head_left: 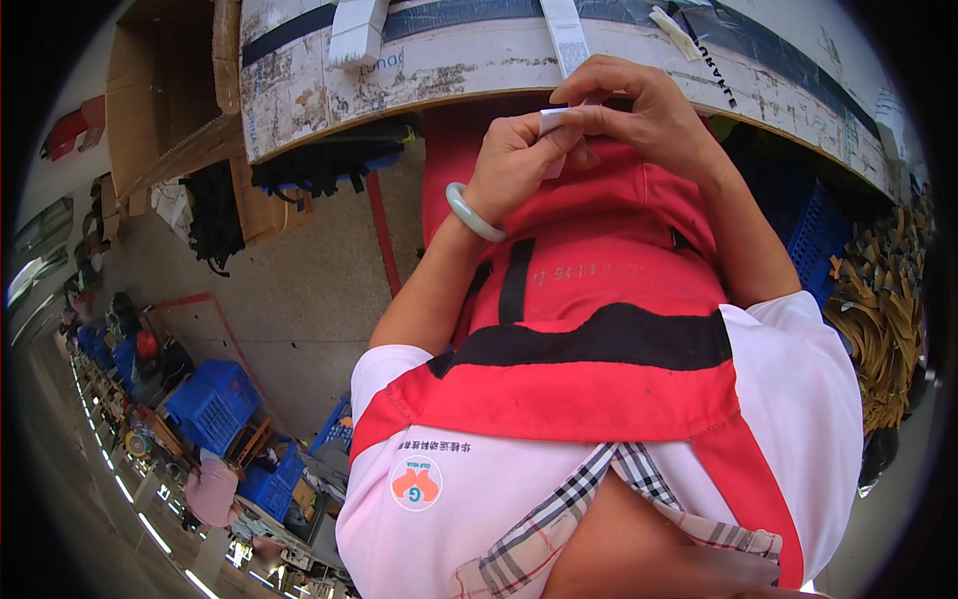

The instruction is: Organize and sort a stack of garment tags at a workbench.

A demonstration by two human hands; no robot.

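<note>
A small white label [551,122], seemingly folded, is pinched between my two hands just in front of the table edge. My left hand [511,165], with a pale bangle at the wrist, grips it between thumb and fingers. The fingers of my right hand [644,112] are bent over the label's other side, thumb and fingertips pressed close to it. Behind the hands, a long white strip of printed labels [565,38] lies on the worn, cardboard-covered table [469,62]. Farther left on that surface rests a stack of white labels [356,32].
A twisted white scrap [677,34] lies on the table at right. An open cardboard box [165,100] stands left of it, with black straps [212,215] hanging below. Blue crates [215,399] are at lower left, and tan strips [883,319] are heaped at right.
</note>
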